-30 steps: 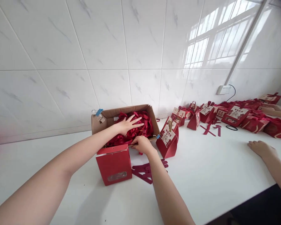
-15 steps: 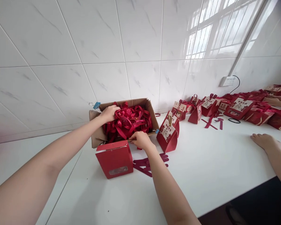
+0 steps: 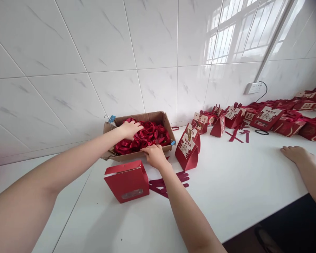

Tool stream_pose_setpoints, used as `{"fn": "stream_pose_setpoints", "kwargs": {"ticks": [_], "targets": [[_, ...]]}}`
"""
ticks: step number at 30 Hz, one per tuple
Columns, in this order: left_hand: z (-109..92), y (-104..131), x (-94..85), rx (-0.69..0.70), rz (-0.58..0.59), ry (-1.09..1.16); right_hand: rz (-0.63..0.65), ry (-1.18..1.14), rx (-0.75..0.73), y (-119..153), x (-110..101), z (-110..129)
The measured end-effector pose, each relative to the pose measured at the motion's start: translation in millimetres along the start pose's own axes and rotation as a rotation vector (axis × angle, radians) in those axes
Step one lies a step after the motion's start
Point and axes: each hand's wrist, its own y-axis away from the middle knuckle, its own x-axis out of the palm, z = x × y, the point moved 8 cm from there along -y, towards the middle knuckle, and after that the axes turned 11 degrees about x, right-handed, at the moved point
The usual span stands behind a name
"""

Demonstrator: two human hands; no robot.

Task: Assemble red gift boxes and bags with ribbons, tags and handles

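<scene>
Head view: both of my hands are at the carton (image 3: 126, 157), whose top is open and which sits near the wall (image 3: 158, 89) on the white table (image 3: 226, 182). Red ribbon (image 3: 158, 135) lies in it in a loose, looping heap. My left hand (image 3: 131, 130) reaches in from the left and rests palm down on the heap, its fingers a little spread and touching the loops; I cannot tell where the thumb is. My right hand (image 3: 155, 155) is at the near rim, fingers bent and their tips touching the cardboard; whether the thumb pinches it from the other side I cannot tell

One blue clip (image 3: 112, 119) is at the far left corner of the carton, another blue clip (image 3: 173, 143) at the near right one. Just in front stands a red box (image 3: 129, 184) with a small window, a gap showing along its top edge. Purple strips (image 3: 158, 183) lie beside it, partly hidden by my right forearm. Right of the carton stand two tagged boxes (image 3: 187, 147), one behind the other. Farther right are more red boxes (image 3: 233, 117), many tied with ribbon, loose strips (image 3: 237, 135) and a black ring (image 3: 261, 132). Another person's hand (image 3: 297, 154) rests on the table at the right, well apart from mine
</scene>
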Motion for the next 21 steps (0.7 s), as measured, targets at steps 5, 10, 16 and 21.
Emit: {"fn": "stream_pose_setpoints", "kwargs": {"ticks": [5, 10, 16, 21], "targets": [[-77, -49, -13.9, 0.465, -0.015, -0.077, 0.077, 0.064, -0.002, 1, 2, 1], [-95, -71, 16.4, 0.530, 0.033, -0.106, 0.122, 0.100, 0.030, 0, 3, 0], [-17, -41, 13.7, 0.314, -0.048, -0.117, 0.141, 0.082, 0.056, -1, 4, -4], [41, -1, 2.4, 0.064, -0.144, -0.092, 0.142, 0.063, 0.045, -1, 3, -3]]}}
